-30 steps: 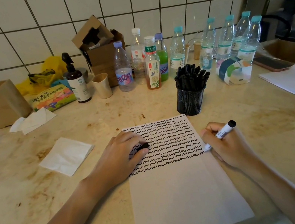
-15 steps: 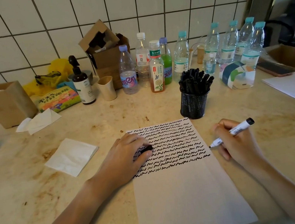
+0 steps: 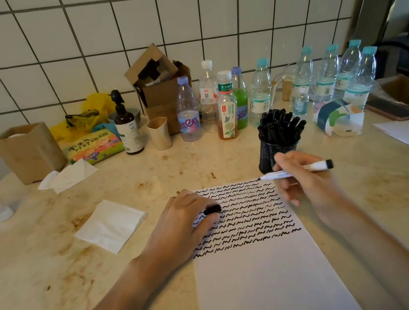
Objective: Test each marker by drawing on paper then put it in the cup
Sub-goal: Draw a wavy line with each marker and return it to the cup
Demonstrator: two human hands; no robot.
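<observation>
Two hands over the paper (image 3: 261, 275), which lies on the stained countertop (image 3: 43, 284) with its long axis running roughly 6 to 12 o'clock, top half covered in rows of black squiggles. Right hand (image 3: 305, 181) grips the marker (image 3: 295, 171) with curled fingers and thumb, held just above the paper's top right corner. Marker's long axis is near horizontal, 9 to 3 o'clock: exposed tip points to 9 o'clock, black end cap points to 3 o'clock. Tip sits just off the top row of squiggles; can't tell if it touches the sheet. Left hand (image 3: 182, 220) rests on the paper's left edge, fingers curled round a small black marker cap (image 3: 212, 209) pinched at the fingertips. Black mesh cup (image 3: 276, 152) stands at 12 o'clock from the right hand, just behind it, packed with upright black markers. Row of bottles (image 3: 258, 97) along the tiled wall at 12 o'clock, cardboard box (image 3: 160, 91) beside them. Folded napkin (image 3: 111, 226) at 9 o'clock of the left hand, apart from it.
</observation>
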